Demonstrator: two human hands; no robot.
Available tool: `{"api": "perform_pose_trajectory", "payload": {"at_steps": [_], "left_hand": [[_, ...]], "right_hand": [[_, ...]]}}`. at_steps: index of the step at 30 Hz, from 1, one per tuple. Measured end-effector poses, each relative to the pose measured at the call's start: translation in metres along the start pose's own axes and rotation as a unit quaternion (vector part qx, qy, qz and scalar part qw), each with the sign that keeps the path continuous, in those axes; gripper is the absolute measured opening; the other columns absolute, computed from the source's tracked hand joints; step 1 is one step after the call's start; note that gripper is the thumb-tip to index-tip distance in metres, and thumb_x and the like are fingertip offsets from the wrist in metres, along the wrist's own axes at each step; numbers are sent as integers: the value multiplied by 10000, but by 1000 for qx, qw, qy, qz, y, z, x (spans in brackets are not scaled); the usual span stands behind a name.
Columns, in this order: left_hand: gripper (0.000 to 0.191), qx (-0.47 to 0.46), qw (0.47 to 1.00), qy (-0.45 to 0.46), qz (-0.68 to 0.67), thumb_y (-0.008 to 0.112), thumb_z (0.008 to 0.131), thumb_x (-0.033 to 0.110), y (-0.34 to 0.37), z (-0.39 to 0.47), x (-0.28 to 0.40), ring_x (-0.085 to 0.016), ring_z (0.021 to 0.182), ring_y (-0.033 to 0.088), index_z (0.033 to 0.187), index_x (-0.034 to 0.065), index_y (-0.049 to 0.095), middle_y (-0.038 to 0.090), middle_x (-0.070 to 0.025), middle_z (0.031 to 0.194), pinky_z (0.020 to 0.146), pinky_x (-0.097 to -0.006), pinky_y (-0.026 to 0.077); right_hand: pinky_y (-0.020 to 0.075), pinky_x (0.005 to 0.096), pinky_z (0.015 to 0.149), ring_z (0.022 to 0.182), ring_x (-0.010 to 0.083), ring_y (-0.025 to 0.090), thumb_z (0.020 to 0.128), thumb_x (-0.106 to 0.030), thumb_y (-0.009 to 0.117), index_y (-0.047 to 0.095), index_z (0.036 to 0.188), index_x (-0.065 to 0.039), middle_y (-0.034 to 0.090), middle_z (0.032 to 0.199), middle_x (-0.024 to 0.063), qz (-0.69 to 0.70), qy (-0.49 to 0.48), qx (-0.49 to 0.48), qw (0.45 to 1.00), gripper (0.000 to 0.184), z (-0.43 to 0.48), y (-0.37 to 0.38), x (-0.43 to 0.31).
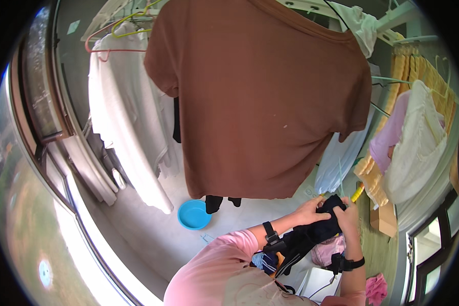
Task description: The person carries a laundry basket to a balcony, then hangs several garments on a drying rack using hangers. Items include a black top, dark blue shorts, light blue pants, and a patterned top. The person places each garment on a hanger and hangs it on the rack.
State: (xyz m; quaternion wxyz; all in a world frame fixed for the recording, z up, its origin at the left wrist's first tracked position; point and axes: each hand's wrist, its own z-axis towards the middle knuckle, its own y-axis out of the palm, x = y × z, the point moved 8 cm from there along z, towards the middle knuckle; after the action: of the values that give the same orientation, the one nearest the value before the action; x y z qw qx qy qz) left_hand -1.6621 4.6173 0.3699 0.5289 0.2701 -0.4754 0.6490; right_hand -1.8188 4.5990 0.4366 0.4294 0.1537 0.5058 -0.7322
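Note:
My left hand (311, 211) and my right hand (346, 214) both grip the upper end of a black garment (310, 233), which hangs down towards my body. A thin light-coloured hanger (341, 179) shows just above my hands; whether it touches the cloth I cannot tell. Below the garment lie a pink bundle (329, 250) and a dark blue cloth with white stripes (268, 264). A brown T-shirt (260, 103) hangs in front of me and fills much of the upper view.
White clothes (118, 95) hang at left, beside a window frame (67, 191). A blue basin (194, 215) stands on the floor. White and lilac garments (417, 149) and a yellow cloth (401, 76) hang at right, above a cardboard box (384, 220). Pink cloth (376, 288) lies lower right.

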Motion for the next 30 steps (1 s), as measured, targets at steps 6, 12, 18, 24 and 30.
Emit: {"api": "perform_pose_trajectory", "payload": {"at_steps": [6,12,18,24,30], "left_hand": [[161,148,985,-45,-76,649,847,131,-53,21,-5,-193,915,580,937,8,600,627,-104,918,821,-346,475],[243,134,977,-75,-150,602,918,91,-63,56,10,-129,902,575,1159,82,627,623,-24,1008,786,-272,474],[195,96,935,-175,-294,605,949,173,-45,79,14,-158,790,617,1017,-5,650,653,-50,897,703,-302,493],[182,81,976,-165,-121,608,895,114,-57,98,1,-160,858,632,1026,1,663,671,-55,943,768,-296,503],[219,93,978,-55,178,699,799,210,-81,121,8,-197,712,626,938,47,655,656,-61,765,681,-341,486]], "right_hand": [[514,372,921,1028,291,684,725,-127,667,667,1168,-49,711,1069,166,27,-84,-36,995,450,2,-22,-25],[514,433,775,847,363,652,727,-313,761,558,1350,-162,685,1076,181,-134,-92,-21,986,672,-24,-35,-4],[458,289,664,705,132,532,925,-219,650,485,1463,-202,584,781,73,2,4,-10,1000,562,-38,-66,42],[460,257,657,695,90,576,963,-188,621,617,1318,-117,669,790,25,126,55,76,988,363,-83,-96,67],[463,225,813,901,67,573,961,-78,608,683,1182,-11,675,1004,11,232,82,75,966,244,-120,-116,61]]}}
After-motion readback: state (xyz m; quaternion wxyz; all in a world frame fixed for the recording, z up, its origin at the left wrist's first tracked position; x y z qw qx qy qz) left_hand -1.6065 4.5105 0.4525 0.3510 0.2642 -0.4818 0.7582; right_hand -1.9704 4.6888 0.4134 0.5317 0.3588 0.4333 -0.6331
